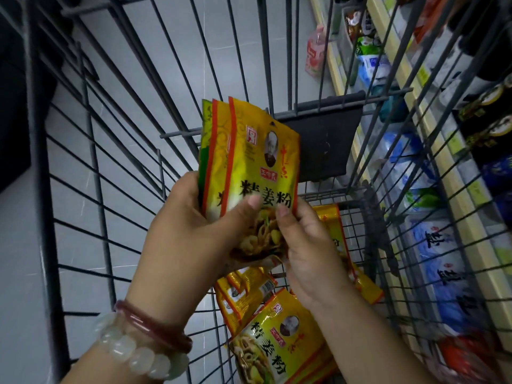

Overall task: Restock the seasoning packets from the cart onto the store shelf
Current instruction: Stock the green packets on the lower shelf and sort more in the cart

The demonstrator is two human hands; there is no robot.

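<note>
Seasoning packets [249,162]: a fanned stack of about three, held upright over the cart [91,151]; long axis vertical
Left hand [191,231]: grasps the stack's lower left, thumb across the front
Right hand [307,250]: pinches the lower right edge
Loose packets [277,336]: lying in the cart, below both hands
Store shelf [432,128]: to the right, beyond the cart wall; right hand nearer

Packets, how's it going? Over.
Both hands, left and right, grip a fanned stack of packets over the cart. More packets below. Shelf right, unobstructed.
</note>
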